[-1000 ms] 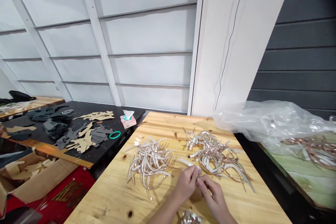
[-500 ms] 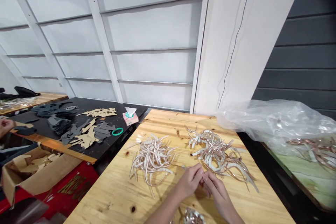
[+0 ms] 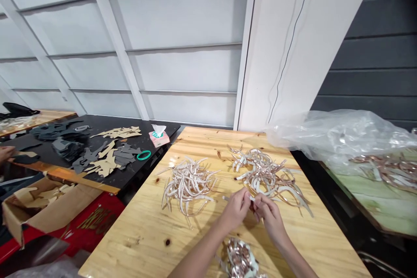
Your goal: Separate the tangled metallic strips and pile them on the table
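My left hand (image 3: 237, 206) and my right hand (image 3: 266, 209) meet over the wooden table (image 3: 143, 243), both with fingers pinched. Between them they hold a thin pale strip (image 3: 252, 199); one grey-white end sticks out left of my left hand. A pile of pale, pinkish curved strips (image 3: 189, 184) lies to the left. Behind my hands spreads a looser heap of copper-coloured and whitish strips (image 3: 263, 169). Nearest to me, below my hands, is a bunch of shiny copper and white pieces (image 3: 239, 258).
Clear plastic sheeting (image 3: 342, 134) and more copper strips are at the right on a greenish board (image 3: 368, 195). On a black table (image 3: 120, 178) at the left are grey and beige cutouts, a green ring (image 3: 143, 155) and a tissue box (image 3: 159, 139). Another person's hand (image 3: 6, 153) shows far left.
The view has tilted down, showing more of the near bunch. My hands have parted slightly, so the pale strip now shows between my fingertips.
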Available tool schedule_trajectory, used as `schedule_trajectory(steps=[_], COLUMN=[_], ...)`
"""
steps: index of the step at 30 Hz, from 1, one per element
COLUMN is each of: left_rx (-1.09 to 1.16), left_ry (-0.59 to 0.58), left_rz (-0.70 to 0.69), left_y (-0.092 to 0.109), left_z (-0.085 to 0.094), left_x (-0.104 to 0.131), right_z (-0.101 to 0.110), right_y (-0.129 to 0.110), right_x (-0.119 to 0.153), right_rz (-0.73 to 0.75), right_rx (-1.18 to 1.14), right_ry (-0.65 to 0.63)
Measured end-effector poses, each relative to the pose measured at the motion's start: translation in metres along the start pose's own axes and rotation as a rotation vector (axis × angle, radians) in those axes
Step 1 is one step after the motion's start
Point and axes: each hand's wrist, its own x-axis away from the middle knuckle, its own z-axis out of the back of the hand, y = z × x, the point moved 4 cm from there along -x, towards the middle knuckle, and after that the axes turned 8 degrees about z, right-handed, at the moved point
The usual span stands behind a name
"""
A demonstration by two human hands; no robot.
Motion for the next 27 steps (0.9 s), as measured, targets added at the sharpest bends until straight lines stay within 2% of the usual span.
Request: schedule_trajectory(steps=[6,9,14,19,23,27], left_rx=[0.397,0.296,0.033,0.001,0.234,0.709], left_ry=[0.014,-0.01,-0.033,-0.007,0.039,0.02], left_rz=[0.097,0.068,0.016,0.026,0.103,0.232], left_y=[-0.011,-0.011,-0.006,-0.001,-0.006,-0.02], left_z=[-0.007,-0.007,-0.001,0.001,-0.005,-0.021], left_x=[-0.007,-0.006,-0.001,0.0,-0.002,-0.009], right_z=[-0.006,-0.005,0.0,0.0,0.0,0.0], right_y=[-0.004,0.001,0.004,0.008,0.01,0.005], right_x=[-0.003,-0.003,-0.002,0.001,0.0,-0.002], right_rz=[-0.066,-0.092,-0.038,-0.03,-0.047,-0.011], right_rx=[-0.201,-0.138,0.208,0.246,0.218,0.185], right_ry=[0.01,0.04,0.037,0.006,-0.022,-0.059])
